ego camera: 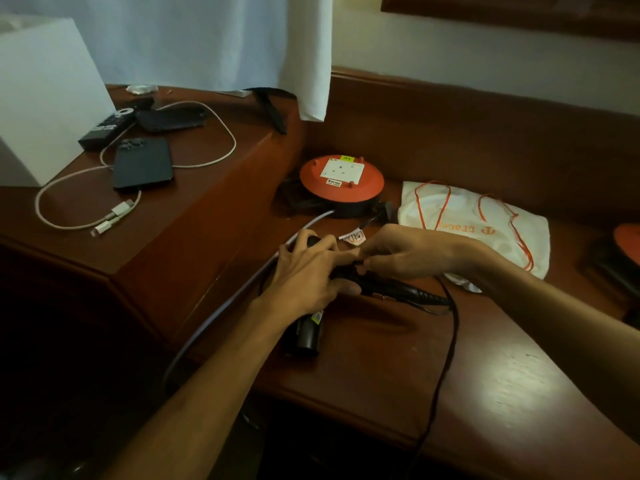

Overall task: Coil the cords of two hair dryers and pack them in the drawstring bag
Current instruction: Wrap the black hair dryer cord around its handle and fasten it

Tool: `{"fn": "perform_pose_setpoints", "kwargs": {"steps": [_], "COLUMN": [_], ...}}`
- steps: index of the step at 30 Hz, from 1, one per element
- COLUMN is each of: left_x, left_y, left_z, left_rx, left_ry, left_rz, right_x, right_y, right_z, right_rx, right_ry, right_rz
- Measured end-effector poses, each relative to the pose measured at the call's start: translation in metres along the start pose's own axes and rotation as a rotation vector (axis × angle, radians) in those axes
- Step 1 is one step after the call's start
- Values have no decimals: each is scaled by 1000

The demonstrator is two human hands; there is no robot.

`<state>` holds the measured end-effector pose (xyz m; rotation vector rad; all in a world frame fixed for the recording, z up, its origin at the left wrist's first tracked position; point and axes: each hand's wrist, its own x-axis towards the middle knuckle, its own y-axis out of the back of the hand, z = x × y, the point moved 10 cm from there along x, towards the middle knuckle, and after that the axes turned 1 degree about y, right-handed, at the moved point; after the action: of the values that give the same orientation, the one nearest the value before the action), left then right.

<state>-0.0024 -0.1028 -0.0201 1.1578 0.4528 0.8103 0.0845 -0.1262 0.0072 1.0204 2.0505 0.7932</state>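
A black hair dryer [304,336] lies on the wooden desk [450,368], its barrel pointing toward me and its handle [398,289] stretching right. My left hand [308,271] grips the dryer's body from above. My right hand [398,252] pinches the black cord [450,344] close to the dryer, fingertips meeting those of the left hand. The cord runs from the handle's end down over the desk's front edge. A white drawstring bag [485,223] with orange strings lies flat behind my right wrist. I see only one dryer.
An orange cable reel [341,183] with a socket stands behind the hands; a grey cable [242,289] leads from it off the desk. On the raised shelf at left lie a phone [143,162], a white charging cable [207,133], a remote [104,129] and a white box [38,98].
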Motion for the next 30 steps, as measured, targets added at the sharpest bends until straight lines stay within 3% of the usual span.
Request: {"fn": "perform_pose_setpoints", "kwargs": {"steps": [3, 8, 15, 20, 25, 30], "left_x": [-1, -5, -11, -17, -17, -17], "left_y": [3, 8, 4, 12, 11, 14], "left_z": [-1, -27, -28, -29, -29, -33], "left_rx": [-14, -205, -257, -367, -296, -322], "left_ry": [4, 128, 88, 90, 81, 44], "left_rz": [71, 195, 145, 196, 253, 324], "right_x": [-21, -55, -57, -43, -30, -24], "right_y": [6, -15, -54, -65, -70, -54], "right_z": [-12, -19, 2, 15, 35, 41], "right_rx": [6, 241, 130, -63, -165, -245], "right_ry": [12, 11, 46, 40, 48, 78], "right_rz": [31, 162, 385, 447, 448, 600]}}
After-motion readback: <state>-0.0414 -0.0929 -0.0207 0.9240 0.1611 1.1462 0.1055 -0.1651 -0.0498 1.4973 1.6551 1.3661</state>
